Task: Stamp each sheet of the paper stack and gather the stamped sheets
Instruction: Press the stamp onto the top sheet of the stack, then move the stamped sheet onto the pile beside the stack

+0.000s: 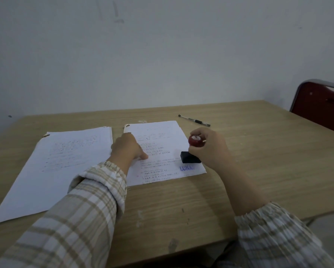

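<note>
A printed sheet (158, 136) lies in the middle of the wooden table (259, 171). A blue stamp mark (186, 168) shows near its lower right corner. My right hand (210, 149) grips a stamp (193, 151) with a red knob and a black base, held just above that mark. My left hand (126, 149) presses flat on the sheet's left side, fingers spread. A paper stack (52, 171) lies to the left, angled, and touches no hand.
A black pen (194, 120) lies beyond the sheet toward the table's far edge. A dark red chair (321, 107) stands at the table's right side. A pale wall runs right behind the table.
</note>
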